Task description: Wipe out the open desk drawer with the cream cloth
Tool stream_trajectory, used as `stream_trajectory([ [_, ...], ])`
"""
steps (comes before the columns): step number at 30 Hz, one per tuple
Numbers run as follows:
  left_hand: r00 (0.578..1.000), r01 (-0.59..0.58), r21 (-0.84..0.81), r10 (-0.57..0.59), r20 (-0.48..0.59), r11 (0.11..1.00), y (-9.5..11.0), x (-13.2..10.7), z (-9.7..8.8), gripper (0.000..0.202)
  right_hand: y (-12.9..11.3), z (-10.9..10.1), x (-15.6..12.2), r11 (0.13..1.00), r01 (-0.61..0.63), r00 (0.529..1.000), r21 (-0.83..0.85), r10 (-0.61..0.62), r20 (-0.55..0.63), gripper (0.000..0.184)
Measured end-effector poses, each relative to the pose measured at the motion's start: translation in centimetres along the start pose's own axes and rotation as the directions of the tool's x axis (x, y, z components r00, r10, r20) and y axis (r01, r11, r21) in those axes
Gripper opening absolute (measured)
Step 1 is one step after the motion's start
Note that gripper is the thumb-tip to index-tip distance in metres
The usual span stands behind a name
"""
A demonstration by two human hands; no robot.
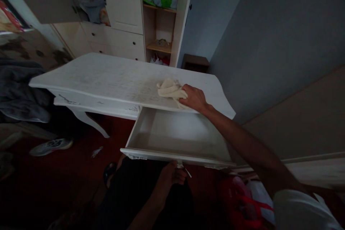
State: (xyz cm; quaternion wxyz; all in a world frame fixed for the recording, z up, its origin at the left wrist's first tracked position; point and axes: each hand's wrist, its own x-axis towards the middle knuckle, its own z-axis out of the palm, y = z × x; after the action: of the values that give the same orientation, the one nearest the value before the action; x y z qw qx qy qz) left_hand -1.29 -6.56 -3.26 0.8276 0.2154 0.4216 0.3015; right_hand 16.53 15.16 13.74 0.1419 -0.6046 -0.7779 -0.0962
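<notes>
A white desk (107, 75) stands in front of me with its right drawer (151, 152) pulled out and nothing showing inside it. My right hand (195, 97) rests on the desktop near its front edge, closed on a crumpled cream cloth (169, 88). Below the drawer front, my left hand (171, 176) is curled around the small drawer handle (180, 165).
A white wardrobe (124, 10) with open shelves and green bags stands behind the desk. Dark clothes (18, 90) are heaped at the left. A sneaker (51, 146) lies on the red floor. A red bag (242, 205) sits at lower right beside a grey wall (269, 43).
</notes>
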Motion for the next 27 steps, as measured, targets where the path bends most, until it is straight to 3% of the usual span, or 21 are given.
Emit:
stream_trajectory([
  [3,0.997,-0.069,-0.019,0.069,-0.020,0.997,-1.4,-0.7,0.2,0.060,-0.5,-1.0,-4.9,0.988,0.147,0.989,0.055,-0.147,-0.010,0.053],
  [6,0.998,-0.050,-0.021,0.050,-0.024,0.999,-2.8,-1.2,0.1,0.059,-0.8,-1.7,-9.1,0.976,0.206,0.975,0.071,-0.211,0.070,0.059],
  [9,0.999,-0.040,-0.009,0.040,-0.026,0.999,-3.9,-1.2,-0.4,0.057,-1.2,-2.1,-12.4,0.990,0.135,0.965,0.031,-0.138,0.224,0.056],
  [12,0.998,-0.043,0.015,0.044,-0.038,0.999,-4.4,-0.9,-0.8,0.058,-1.6,-2.1,-14.6,0.996,-0.022,0.930,-0.084,0.052,0.363,0.052],
  [14,0.997,-0.055,0.028,0.056,-0.043,0.998,-4.5,-0.7,-1.0,0.058,-1.5,-1.8,-15.4,0.978,-0.146,0.909,-0.151,0.193,0.369,0.047],
  [16,0.996,-0.057,0.055,0.060,-0.066,0.997,-4.5,-0.6,-1.0,0.059,-1.2,-1.0,-15.8,0.951,-0.264,0.911,-0.160,0.300,0.283,0.044],
  [20,0.991,-0.057,0.155,0.075,-0.113,0.986,-4.0,-0.8,-0.7,0.058,-0.5,2.2,-15.4,0.934,-0.358,0.927,0.000,0.355,0.123,0.045],
  [23,0.988,-0.116,0.208,0.134,-0.075,0.971,-3.6,-1.2,-0.6,0.058,-0.7,5.4,-14.7,0.938,-0.301,0.941,0.173,0.263,0.213,0.057],
  [27,0.982,-0.179,0.255,0.190,-0.015,0.950,-3.5,-1.7,-1.0,0.062,-2.0,7.9,-13.9,0.941,-0.278,0.903,0.191,0.188,0.387,0.098],
])
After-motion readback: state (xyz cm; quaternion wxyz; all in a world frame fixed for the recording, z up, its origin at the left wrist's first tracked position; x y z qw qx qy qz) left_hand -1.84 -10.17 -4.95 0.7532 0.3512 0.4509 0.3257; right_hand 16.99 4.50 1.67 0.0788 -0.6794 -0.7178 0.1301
